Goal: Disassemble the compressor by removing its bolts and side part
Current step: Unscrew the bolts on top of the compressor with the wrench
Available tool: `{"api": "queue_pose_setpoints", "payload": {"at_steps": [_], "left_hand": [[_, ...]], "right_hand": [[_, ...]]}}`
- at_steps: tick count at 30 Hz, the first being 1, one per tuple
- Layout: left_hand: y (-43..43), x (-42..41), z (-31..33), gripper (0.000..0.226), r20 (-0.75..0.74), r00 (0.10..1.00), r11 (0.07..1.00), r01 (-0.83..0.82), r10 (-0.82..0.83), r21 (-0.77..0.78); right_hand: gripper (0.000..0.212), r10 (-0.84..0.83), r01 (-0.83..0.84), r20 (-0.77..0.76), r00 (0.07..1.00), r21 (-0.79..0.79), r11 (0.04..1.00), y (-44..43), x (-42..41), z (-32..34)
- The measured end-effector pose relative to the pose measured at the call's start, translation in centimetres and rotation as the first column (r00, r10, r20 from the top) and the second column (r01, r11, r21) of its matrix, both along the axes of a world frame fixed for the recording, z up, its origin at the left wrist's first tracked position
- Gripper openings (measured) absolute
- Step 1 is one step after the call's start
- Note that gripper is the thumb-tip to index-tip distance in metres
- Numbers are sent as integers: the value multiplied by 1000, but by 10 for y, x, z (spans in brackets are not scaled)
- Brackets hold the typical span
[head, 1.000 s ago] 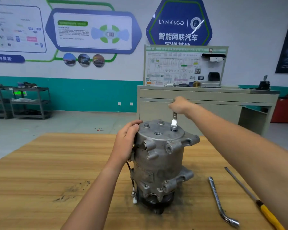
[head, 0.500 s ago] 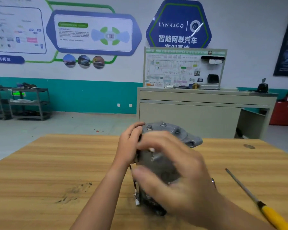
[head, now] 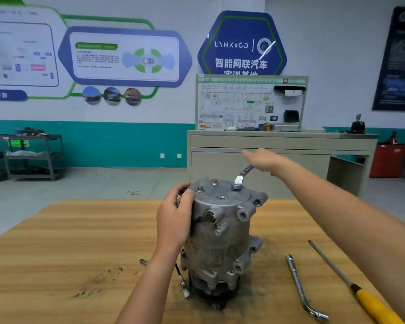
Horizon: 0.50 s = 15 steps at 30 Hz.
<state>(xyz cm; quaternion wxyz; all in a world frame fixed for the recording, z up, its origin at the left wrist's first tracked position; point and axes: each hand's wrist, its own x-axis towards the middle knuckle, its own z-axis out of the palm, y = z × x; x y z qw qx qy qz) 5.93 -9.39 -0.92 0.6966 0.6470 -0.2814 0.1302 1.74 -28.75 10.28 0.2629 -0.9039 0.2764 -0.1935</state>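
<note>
The grey metal compressor (head: 220,242) stands upright on the wooden table (head: 56,253). My left hand (head: 173,218) grips its upper left side. Two bolts (head: 199,188) (head: 214,182) stick up from the top cover. A flat wrench (head: 240,177) has its ring end seated on a third bolt (head: 236,186) at the top right. My right hand (head: 264,160) is on the wrench handle behind the compressor, with its fingers stretched toward the left. A white connector (head: 185,289) dangles on a black wire at the lower left of the body.
An L-shaped socket wrench (head: 299,291) and a yellow-handled screwdriver (head: 369,305) lie on the table to the right. A small loose bolt (head: 143,261) lies left of my left forearm. A grey cabinet (head: 278,146) stands behind the table.
My right hand left the wrench, swung close in front of the compressor, and is back on the handle, which now points to the back right. My left hand stayed on the compressor.
</note>
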Motion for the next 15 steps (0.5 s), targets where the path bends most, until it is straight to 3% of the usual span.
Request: {"api": "queue_pose_setpoints", "payload": {"at_steps": [4,8,12,14,15], "left_hand": [[2,-1,-1,17,-5,1000,1000,0,0,13],[0,-4,2,22,15,1000,1000,-23,23,-9],[2,-2,0,36,-6,999,999,-49,49,-20],[2,-1,-1,40,-42,999,1000,-12,10,-25],[2,-1,-1,38,-45,999,1000,-2,1,-27]], "right_hand": [[68,238,-283,-264,935,-150,947,59,50,-1],[76,398,-493,-317,861,-325,807,121,51,-3],[77,537,-423,-64,841,-696,580,179,-30,-34],[66,666,-402,142,733,-699,591,180,-83,-54],[54,678,-369,310,667,-654,661,171,-105,-64]]}}
